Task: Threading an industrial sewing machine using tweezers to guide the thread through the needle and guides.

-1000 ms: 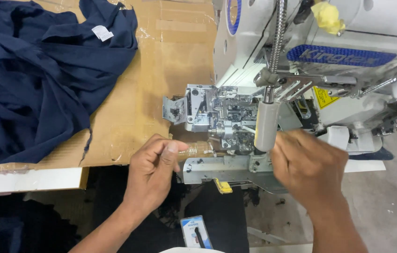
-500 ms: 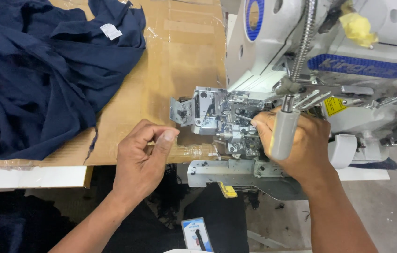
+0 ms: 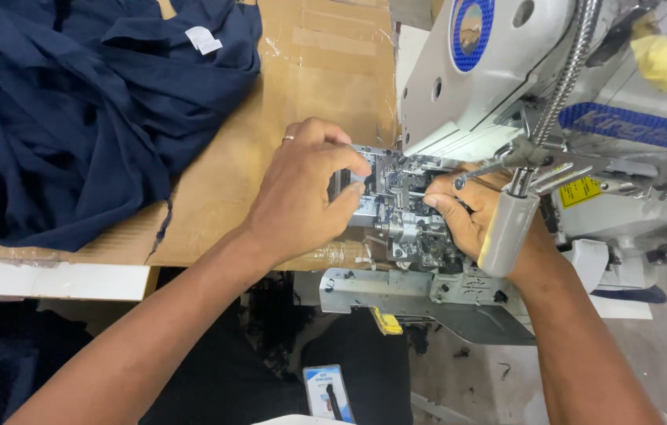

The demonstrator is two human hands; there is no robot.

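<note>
Two hands meet at the metal needle mechanism (image 3: 408,208) under the white sewing machine (image 3: 499,86): the left hand (image 3: 306,193) pinches its left edge from the cardboard-covered worktop (image 3: 223,205) side, the right hand (image 3: 467,216) presses fingertips into its right side, nothing gripped.

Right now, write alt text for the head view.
Both hands work at a sewing machine's metal needle mechanism: left hand grips its left side, right hand reaches in. Navy fabric lies on cardboard.
</note>
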